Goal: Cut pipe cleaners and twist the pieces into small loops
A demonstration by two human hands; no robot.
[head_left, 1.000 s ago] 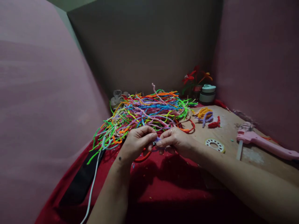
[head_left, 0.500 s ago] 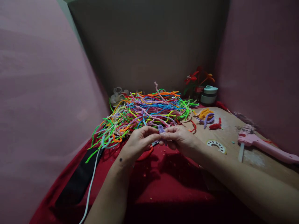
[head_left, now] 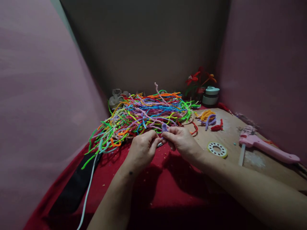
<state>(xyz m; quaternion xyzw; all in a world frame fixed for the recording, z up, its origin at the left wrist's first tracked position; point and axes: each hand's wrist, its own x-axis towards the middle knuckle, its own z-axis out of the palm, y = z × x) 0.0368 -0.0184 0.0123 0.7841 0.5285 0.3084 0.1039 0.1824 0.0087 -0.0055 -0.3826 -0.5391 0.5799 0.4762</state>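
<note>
A: What are the hands doing?

B: The left hand [head_left: 142, 149] and the right hand [head_left: 182, 141] meet fingertip to fingertip above the red cloth [head_left: 168, 188]. Together they pinch one small lilac pipe cleaner piece [head_left: 164, 127], bent into a loop that sticks up between them, just in front of the pile.

A: The pile?

B: A loose heap of pipe cleaners [head_left: 146, 115] in green, orange, blue, pink and yellow, too many to count, lying half on the cloth and half on the counter [head_left: 230, 137].

A: Any containers?

B: One round pale-green jar [head_left: 211, 95] with its lid on in the far corner; its contents are hidden. Artificial flowers [head_left: 200, 79], red and orange, rise just behind it.

A: What else?

B: One pink glue gun [head_left: 266, 147] at the right, one white ring with holes [head_left: 217, 149] near the right wrist, and a small cluster of cut yellow, lilac and red pieces [head_left: 209, 118]. One white cable [head_left: 87, 191] runs off the cloth's left side.
</note>
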